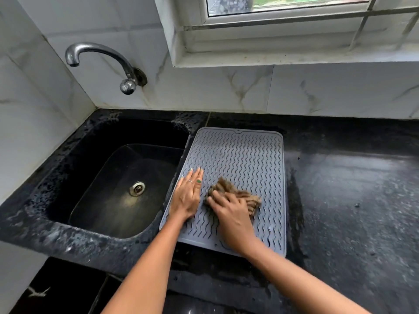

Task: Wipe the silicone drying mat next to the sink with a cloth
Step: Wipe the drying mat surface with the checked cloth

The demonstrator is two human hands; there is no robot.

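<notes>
Pressing brown cloth (pixel 235 193) under closed right-hand grip (pixel 231 214); left hand (pixel 187 196) flat, fingers spread, on mat (pixel 244 155).

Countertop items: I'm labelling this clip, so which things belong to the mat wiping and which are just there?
In use:
silicone drying mat
brown cloth, under the right hand
left hand, flat on the mat

Just there:
sink
tap
black counter
window

Matt grey ribbed silicone mat (pixel 244 159), fuzzy brown cloth (pixel 229 189), glossy black stone counter (pixel 351 189), shiny metal tap (pixel 99 55).
</notes>
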